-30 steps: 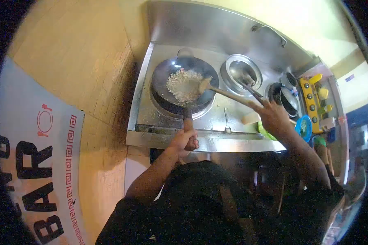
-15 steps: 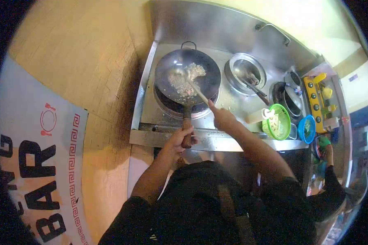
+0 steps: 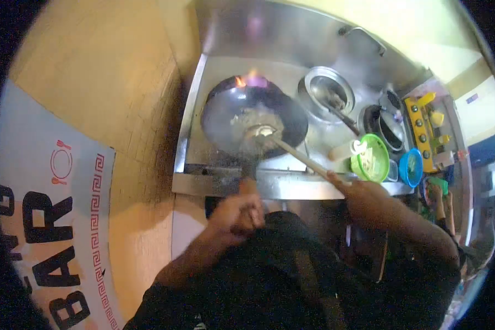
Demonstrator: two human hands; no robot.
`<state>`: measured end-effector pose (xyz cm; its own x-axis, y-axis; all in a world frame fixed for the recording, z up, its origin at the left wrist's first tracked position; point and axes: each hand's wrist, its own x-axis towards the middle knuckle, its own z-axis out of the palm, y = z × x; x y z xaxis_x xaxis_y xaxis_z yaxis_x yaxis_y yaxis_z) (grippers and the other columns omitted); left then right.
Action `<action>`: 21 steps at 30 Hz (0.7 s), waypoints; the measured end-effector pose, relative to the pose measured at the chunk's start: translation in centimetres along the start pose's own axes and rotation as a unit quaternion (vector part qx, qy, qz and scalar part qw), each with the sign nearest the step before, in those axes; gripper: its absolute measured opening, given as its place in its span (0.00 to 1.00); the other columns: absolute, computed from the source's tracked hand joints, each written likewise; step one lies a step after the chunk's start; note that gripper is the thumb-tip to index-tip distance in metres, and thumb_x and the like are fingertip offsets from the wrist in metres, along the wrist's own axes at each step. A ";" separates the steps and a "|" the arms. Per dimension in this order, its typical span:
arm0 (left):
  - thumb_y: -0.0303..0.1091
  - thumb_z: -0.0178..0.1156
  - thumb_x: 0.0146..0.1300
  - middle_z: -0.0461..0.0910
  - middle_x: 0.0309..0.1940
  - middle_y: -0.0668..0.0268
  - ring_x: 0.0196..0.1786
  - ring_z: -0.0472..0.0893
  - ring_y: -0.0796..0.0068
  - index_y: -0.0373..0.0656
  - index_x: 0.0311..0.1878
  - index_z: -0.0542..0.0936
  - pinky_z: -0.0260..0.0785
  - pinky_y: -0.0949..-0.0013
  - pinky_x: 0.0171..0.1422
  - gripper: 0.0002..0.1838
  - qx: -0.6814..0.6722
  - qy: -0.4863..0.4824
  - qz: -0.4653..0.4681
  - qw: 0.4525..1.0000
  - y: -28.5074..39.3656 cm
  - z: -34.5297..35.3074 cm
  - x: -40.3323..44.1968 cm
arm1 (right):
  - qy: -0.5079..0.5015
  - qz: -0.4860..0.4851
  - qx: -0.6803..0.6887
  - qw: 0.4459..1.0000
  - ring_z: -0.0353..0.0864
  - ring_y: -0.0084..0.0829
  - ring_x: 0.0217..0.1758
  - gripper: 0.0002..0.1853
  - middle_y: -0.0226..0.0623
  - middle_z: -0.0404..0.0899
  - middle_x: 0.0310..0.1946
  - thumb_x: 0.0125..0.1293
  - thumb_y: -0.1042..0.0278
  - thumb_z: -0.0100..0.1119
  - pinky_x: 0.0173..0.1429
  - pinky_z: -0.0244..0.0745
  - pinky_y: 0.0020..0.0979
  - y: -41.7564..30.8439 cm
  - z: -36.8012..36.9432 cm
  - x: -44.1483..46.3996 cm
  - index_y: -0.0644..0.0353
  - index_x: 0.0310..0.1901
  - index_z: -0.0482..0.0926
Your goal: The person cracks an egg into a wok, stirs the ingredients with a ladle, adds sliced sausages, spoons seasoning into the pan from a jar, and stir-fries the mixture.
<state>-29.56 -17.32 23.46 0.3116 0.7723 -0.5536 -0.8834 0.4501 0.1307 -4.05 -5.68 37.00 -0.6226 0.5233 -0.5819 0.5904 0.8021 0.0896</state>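
Note:
A dark wok (image 3: 220, 118) is lifted and tilted over the burner, with flames (image 3: 247, 81) at its far edge. My left hand (image 3: 239, 214) is wrapped round the wok's wooden handle, close to my body. In my right hand (image 3: 368, 203) is the long shaft of a ladle (image 3: 297, 155), whose bowl rests among the food (image 3: 258, 120) in the wok. The food is pale and chopped, blurred by motion and haze, so its kind is unclear.
A metal pot (image 3: 325, 77) with another ladle stands right of the wok. A green basket (image 3: 388, 162) of pale food, a squeeze bottle (image 3: 344, 151) and a blue bowl (image 3: 411, 168) line the counter's right front. Another person's hands (image 3: 440, 198) are at far right.
The wok has tilted and come nearer my body, and flames have appeared at its far edge. My right hand has moved right and back, drawing the ladle through the food.

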 end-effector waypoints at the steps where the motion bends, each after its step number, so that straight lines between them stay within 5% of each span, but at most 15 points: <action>1: 0.28 0.54 0.62 0.72 0.22 0.67 0.22 0.72 0.78 0.40 0.33 0.71 0.68 0.71 0.29 0.03 0.078 -0.019 0.015 0.997 -1.2 0.7 0.1 | -0.008 0.025 0.015 1.000 0.80 0.52 0.30 0.39 0.58 0.77 0.28 0.56 0.79 0.46 0.37 0.76 0.49 -0.1 -0.1 1.2 0.55 0.71 0.47; 2: 0.29 0.53 0.62 0.72 0.23 0.67 0.22 0.71 0.80 0.41 0.36 0.71 0.67 0.73 0.29 0.03 0.149 -0.027 0.020 0.988 -3.0 0.8 -0.5 | -0.029 0.044 0.037 0.998 0.80 0.51 0.30 0.39 0.58 0.77 0.28 0.56 0.80 0.45 0.37 0.76 0.49 -1.0 0.0 2.1 0.55 0.71 0.47; 3: 0.30 0.54 0.62 0.73 0.25 0.66 0.23 0.72 0.77 0.41 0.36 0.71 0.68 0.72 0.29 0.04 -0.014 -0.013 0.006 1.000 -2.9 1.4 -0.8 | -0.030 0.038 0.059 0.997 0.80 0.50 0.30 0.39 0.57 0.77 0.28 0.56 0.80 0.45 0.37 0.76 0.48 -1.1 0.9 2.4 0.56 0.71 0.47; 5: 0.31 0.54 0.62 0.73 0.25 0.66 0.23 0.73 0.76 0.42 0.36 0.71 0.68 0.72 0.28 0.05 0.014 -0.028 -0.025 0.999 -2.8 -0.3 -3.3 | 0.006 0.039 0.081 0.996 0.81 0.49 0.30 0.39 0.55 0.78 0.27 0.57 0.79 0.45 0.36 0.76 0.48 0.4 0.2 3.9 0.56 0.71 0.46; 8: 0.31 0.56 0.60 0.71 0.23 0.68 0.23 0.73 0.76 0.41 0.35 0.71 0.68 0.71 0.28 0.05 0.105 -0.047 0.007 0.993 -2.2 -1.9 -1.2 | -0.084 0.054 -0.016 0.995 0.81 0.44 0.29 0.35 0.53 0.77 0.29 0.59 0.77 0.44 0.32 0.77 0.45 -1.0 0.7 2.9 0.58 0.70 0.49; 10: 0.28 0.55 0.60 0.70 0.21 0.68 0.23 0.72 0.76 0.38 0.34 0.71 0.68 0.69 0.28 0.04 0.079 -0.026 0.003 0.997 -0.3 -1.3 3.3 | 0.073 0.051 -0.064 0.994 0.80 0.41 0.27 0.34 0.50 0.76 0.33 0.60 0.75 0.46 0.31 0.77 0.41 0.1 2.4 5.8 0.57 0.70 0.51; 14: 0.28 0.56 0.60 0.71 0.23 0.70 0.23 0.73 0.76 0.41 0.36 0.71 0.69 0.71 0.27 0.04 -0.004 -0.060 0.036 0.998 1.7 -4.9 9.3 | 0.177 0.035 -0.138 0.974 0.81 0.41 0.28 0.32 0.46 0.77 0.33 0.58 0.72 0.53 0.29 0.78 0.38 4.7 -0.2 8.6 0.48 0.67 0.59; 21: 0.33 0.56 0.63 0.71 0.25 0.70 0.24 0.73 0.76 0.43 0.41 0.71 0.69 0.67 0.30 0.08 0.051 -0.083 0.037 0.995 1.1 -10.0 13.0 | 0.076 0.131 0.011 0.988 0.81 0.50 0.36 0.33 0.57 0.78 0.39 0.58 0.75 0.49 0.40 0.77 0.47 4.5 4.5 10.5 0.47 0.67 0.59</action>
<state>-29.95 -11.28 8.17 0.3081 0.8648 -0.3965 -0.8683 0.4259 0.2542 -5.61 2.16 27.64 -0.5159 0.7509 -0.4123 0.7518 0.6276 0.2022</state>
